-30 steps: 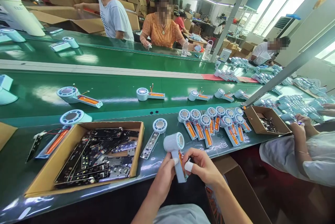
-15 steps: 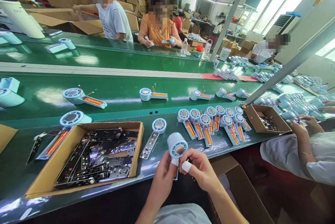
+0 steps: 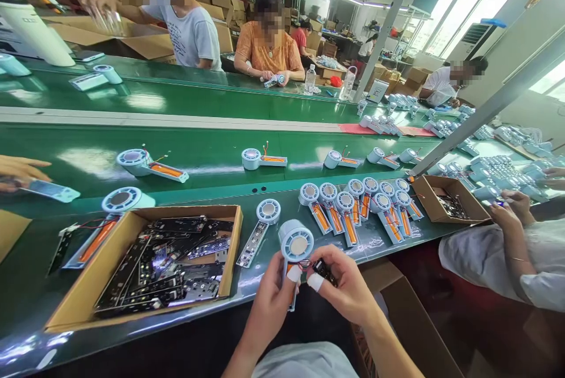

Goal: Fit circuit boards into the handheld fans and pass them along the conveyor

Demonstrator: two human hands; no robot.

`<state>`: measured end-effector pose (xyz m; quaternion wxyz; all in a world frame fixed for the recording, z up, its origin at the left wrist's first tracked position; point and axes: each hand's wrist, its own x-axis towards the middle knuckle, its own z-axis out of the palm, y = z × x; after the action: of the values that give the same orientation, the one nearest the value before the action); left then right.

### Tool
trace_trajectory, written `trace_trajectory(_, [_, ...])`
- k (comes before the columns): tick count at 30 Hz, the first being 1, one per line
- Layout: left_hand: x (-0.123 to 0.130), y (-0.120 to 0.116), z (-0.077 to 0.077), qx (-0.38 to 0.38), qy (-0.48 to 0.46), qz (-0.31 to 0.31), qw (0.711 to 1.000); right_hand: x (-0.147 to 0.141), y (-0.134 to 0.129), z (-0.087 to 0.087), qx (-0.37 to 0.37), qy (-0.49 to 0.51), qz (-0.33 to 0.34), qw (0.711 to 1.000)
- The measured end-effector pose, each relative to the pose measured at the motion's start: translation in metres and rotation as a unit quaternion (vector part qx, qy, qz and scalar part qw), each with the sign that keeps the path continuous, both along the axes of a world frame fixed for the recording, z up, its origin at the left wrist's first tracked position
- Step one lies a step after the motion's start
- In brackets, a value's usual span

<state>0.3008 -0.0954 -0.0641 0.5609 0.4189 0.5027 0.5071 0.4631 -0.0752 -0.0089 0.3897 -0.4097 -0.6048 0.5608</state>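
My left hand (image 3: 274,289) is closed around the handle of a light-blue fan housing (image 3: 295,239), its round ringed head upright and an orange battery partly showing under my thumb. Close beside it, my right hand (image 3: 342,287) pinches a small black circuit board (image 3: 324,272). Thin red wires run between the housing and the board. Both thumbs wear white wraps. On the table just left of the housing lies another fan unit (image 3: 268,211) with a circuit board on its handle.
A cardboard box (image 3: 236,248) of black circuit boards stands at left. Several fan units (image 3: 345,202) with orange batteries lie grouped right of centre, and more ride the green conveyor (image 3: 212,189). A second box (image 3: 426,198) sits near a co-worker's hands (image 3: 512,207).
My hands have turned the housing more upright, and the board shows more in my right hand. Units on the conveyor have shifted right. A co-worker's hand with a fan unit has appeared at far left.
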Motion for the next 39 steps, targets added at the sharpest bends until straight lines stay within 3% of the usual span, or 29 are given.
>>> trace_trajectory(3, [-0.003, -0.002, 0.004, -0.012, 0.036, 0.054, 0.998, -0.001, 0.002, -0.004, 0.038, -0.068, -0.065, 0.995])
trace_trajectory(6, [-0.004, -0.002, 0.009, -0.014, 0.041, 0.099, 0.994, -0.002, 0.004, -0.006, 0.13, -0.227, -0.102, 0.96])
trace_trajectory(10, [-0.004, 0.001, 0.017, -0.033, 0.015, 0.116, 0.993, 0.001, 0.007, 0.004, 0.216, -0.426, -0.008, 0.878])
trace_trajectory(13, [-0.006, 0.001, 0.024, -0.045, 0.012, 0.112, 0.993, 0.004, 0.01, 0.017, 0.255, -0.445, 0.104, 0.852])
trace_trajectory(16, [-0.009, 0.001, 0.029, -0.05, 0.022, 0.079, 0.995, 0.002, 0.013, 0.026, 0.27, -0.386, 0.201, 0.859])
trace_trajectory(18, [-0.01, 0.001, 0.031, -0.053, 0.007, 0.047, 0.997, -0.002, 0.014, 0.026, 0.237, -0.325, 0.239, 0.884])
trace_trajectory(20, [-0.01, 0.002, 0.032, -0.069, -0.035, 0.025, 0.997, -0.008, 0.013, 0.019, 0.14, -0.234, 0.258, 0.927])
trace_trajectory(22, [-0.01, 0.002, 0.033, -0.1, -0.105, 0.008, 0.989, -0.015, 0.009, 0.008, -0.003, -0.12, 0.258, 0.959])
trace_trajectory(25, [-0.008, 0.001, 0.034, -0.134, -0.22, -0.027, 0.966, -0.025, 0.002, -0.006, -0.141, -0.015, 0.201, 0.969])
trace_trajectory(28, [-0.005, -0.004, 0.034, -0.118, -0.255, -0.009, 0.96, -0.031, -0.003, -0.01, -0.159, 0.016, 0.111, 0.981])
trace_trajectory(32, [0.0, -0.01, 0.029, -0.074, -0.173, 0.044, 0.981, -0.032, -0.002, -0.009, -0.169, 0.037, 0.055, 0.983])
trace_trajectory(39, [0.005, -0.011, 0.019, -0.071, -0.063, 0.04, 0.995, -0.032, -0.01, -0.011, -0.172, 0.049, 0.035, 0.983])
